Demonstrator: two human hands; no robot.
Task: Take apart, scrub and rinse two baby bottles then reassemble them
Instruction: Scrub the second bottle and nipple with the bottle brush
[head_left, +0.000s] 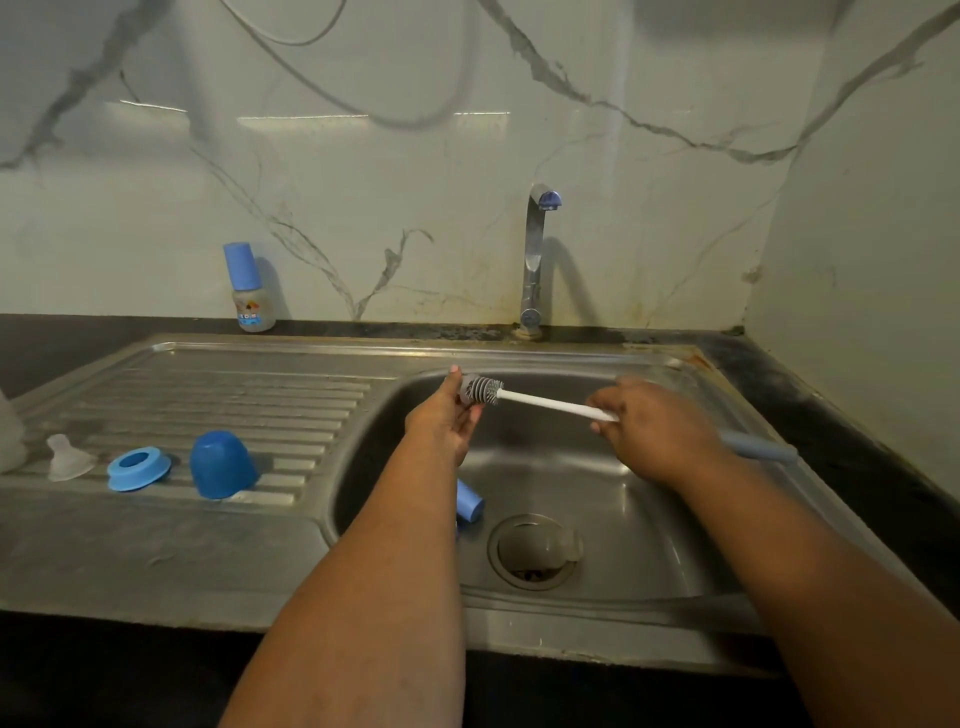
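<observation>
Over the sink basin, a bottle brush is gripped by its white handle in the right hand, fingers curled round it. Its grey bristle head, at nine o'clock from that grip, is touched by the left hand, fingers loosely extended.

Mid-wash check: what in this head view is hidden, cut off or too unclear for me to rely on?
- Blue part in the sink: mostly behind the left forearm.
- White object: cut off by the left edge.
- Brush handle: middle hidden by the right hand.
- Label on the far bottle: too small to read.
- Tap: no stream visible.
</observation>
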